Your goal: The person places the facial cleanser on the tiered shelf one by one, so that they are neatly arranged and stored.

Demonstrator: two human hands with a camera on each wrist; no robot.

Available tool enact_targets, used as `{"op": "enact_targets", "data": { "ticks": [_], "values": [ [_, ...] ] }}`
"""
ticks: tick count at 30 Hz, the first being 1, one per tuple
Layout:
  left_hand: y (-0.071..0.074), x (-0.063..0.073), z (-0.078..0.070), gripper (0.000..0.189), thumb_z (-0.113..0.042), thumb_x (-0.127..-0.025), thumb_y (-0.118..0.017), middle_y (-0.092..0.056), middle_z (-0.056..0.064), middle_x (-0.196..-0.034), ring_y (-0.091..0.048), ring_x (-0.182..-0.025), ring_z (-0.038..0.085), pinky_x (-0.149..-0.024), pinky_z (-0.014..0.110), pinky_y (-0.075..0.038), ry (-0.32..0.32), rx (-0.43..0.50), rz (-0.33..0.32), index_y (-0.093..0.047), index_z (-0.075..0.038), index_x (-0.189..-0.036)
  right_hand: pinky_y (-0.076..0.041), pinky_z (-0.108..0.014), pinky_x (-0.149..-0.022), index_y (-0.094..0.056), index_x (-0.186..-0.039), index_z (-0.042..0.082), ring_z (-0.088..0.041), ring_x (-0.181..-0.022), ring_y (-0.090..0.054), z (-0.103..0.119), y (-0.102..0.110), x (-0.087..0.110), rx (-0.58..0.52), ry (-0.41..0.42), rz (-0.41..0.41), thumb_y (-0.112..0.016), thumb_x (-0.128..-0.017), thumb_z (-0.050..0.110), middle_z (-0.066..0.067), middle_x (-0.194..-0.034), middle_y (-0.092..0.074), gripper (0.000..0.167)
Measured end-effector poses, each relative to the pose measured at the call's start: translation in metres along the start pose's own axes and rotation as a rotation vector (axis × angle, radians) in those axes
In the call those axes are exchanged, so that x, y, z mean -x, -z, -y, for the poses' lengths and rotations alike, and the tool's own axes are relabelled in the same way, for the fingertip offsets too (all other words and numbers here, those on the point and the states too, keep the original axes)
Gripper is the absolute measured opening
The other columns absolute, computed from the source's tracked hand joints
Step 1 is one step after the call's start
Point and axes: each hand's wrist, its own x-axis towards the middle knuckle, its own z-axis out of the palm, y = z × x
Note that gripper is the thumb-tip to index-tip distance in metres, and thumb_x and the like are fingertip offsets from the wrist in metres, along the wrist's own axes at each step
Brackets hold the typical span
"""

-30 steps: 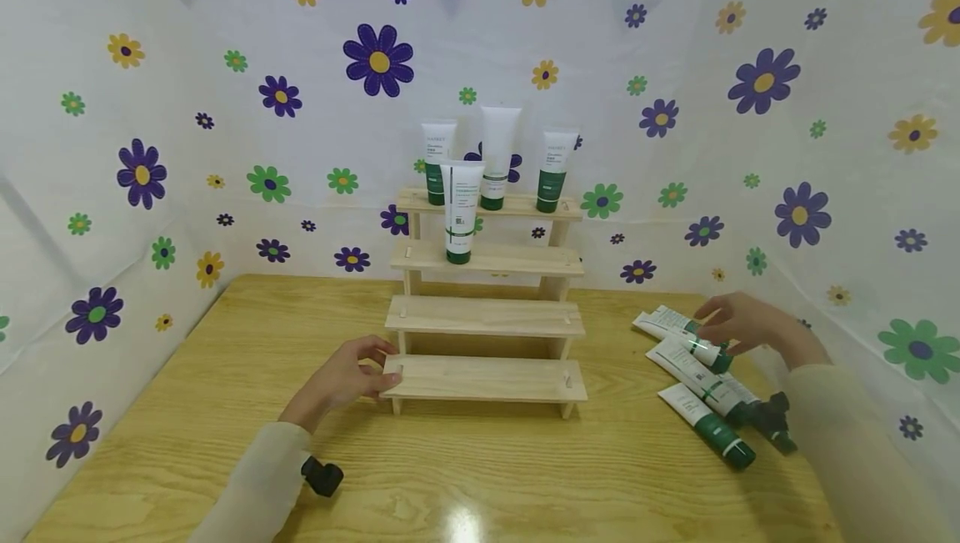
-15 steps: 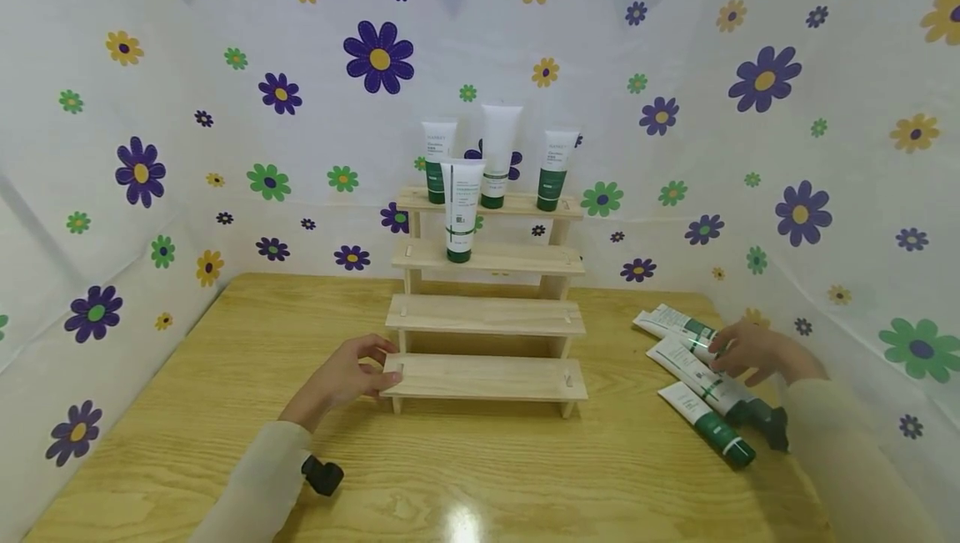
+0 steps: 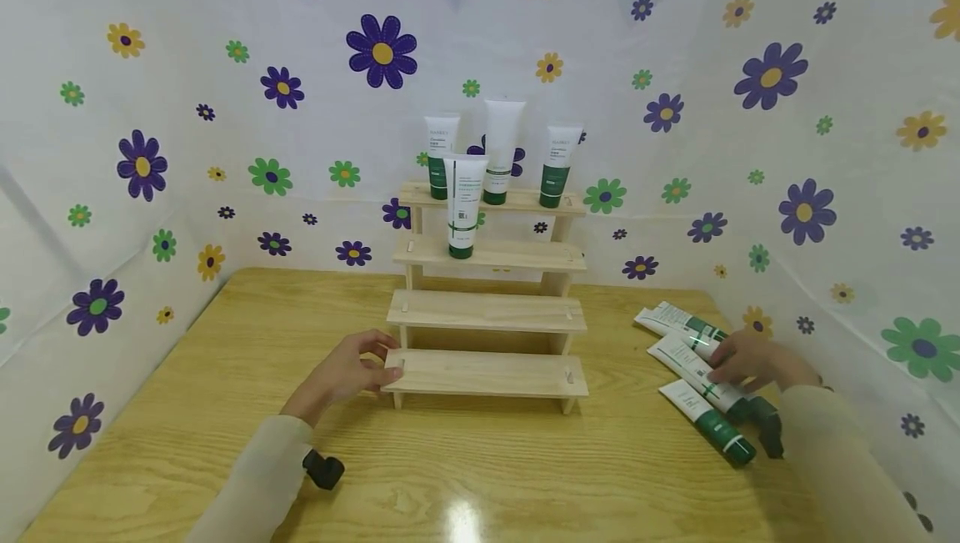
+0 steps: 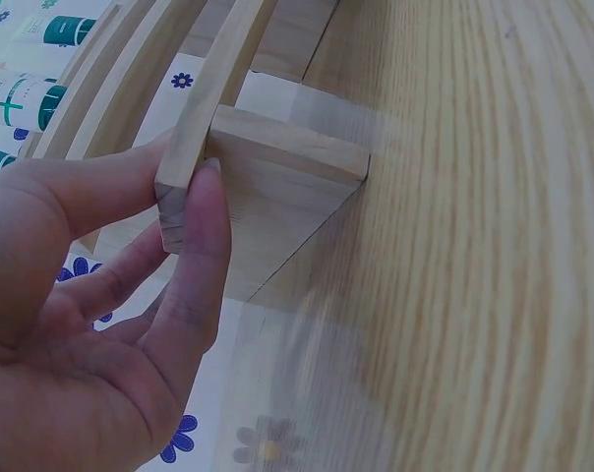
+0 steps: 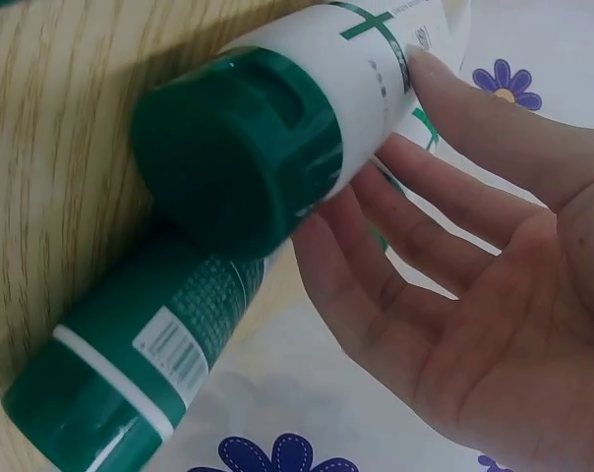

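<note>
Flower-print backdrop [image 3: 472,34]; wooden table [image 3: 540,460]. Left hand [image 3: 348,372]: pinching lowest shelf [image 3: 483,374], near end. Right hand [image 3: 757,358]: thumb newly brought onto middle tube [image 3: 686,359], closure not discernible; selection seemingly settled. Near tube [image 3: 708,422]: just beside that grip.

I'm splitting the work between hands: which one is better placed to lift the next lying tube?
Probably the right hand. It is at a white, green-capped tube lying on the table, while the left hand pinches the end of the lowest shelf, away from those tubes.
</note>
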Motion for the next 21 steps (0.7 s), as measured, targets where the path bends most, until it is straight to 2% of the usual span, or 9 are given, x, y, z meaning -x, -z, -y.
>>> {"op": "enact_targets", "data": {
  "ticks": [4, 12, 21],
  "values": [
    [0.0009, -0.0005, -0.001, 0.049, -0.016, -0.094, -0.077, -0.061, 0.019, -0.114, -0.068, -0.083, 0.017, -0.073, 0.037, -0.064, -0.008, -0.001, 0.002, -0.055, 0.002, -0.133, -0.061, -0.05, -0.089, -0.059, -0.126, -0.014, -0.034, -0.103, -0.067, 0.001, -0.002, -0.0023, 0.004, -0.02, -0.006, -0.077, -0.092, 0.017, -0.029, -0.118, -0.064, 0.049],
    [-0.0004, -0.0004, -0.0014, 0.049, -0.015, -0.093, -0.078, -0.061, 0.019, -0.114, -0.067, -0.084, 0.018, -0.073, 0.036, -0.063, 0.005, 0.002, -0.006, -0.056, 0.002, -0.133, -0.061, -0.049, -0.086, -0.056, -0.129, -0.014, -0.036, -0.103, -0.066, 0.0032, -0.0065, -0.0054, 0.016, -0.076, -0.014, -0.08, -0.089, 0.022, -0.03, -0.119, -0.063, 0.059],
    [-0.0015, 0.0005, -0.0006, 0.049, -0.015, -0.092, -0.079, -0.061, 0.019, -0.114, -0.067, -0.085, 0.018, -0.072, 0.036, -0.063, 0.016, 0.002, -0.019, -0.057, 0.001, -0.133, -0.062, -0.047, -0.083, -0.058, -0.128, -0.013, -0.03, -0.097, -0.066, 0.006, -0.0092, -0.0052, 0.031, -0.062, -0.013, -0.079, -0.09, 0.023, -0.025, -0.113, -0.066, 0.056]
  ]
}}
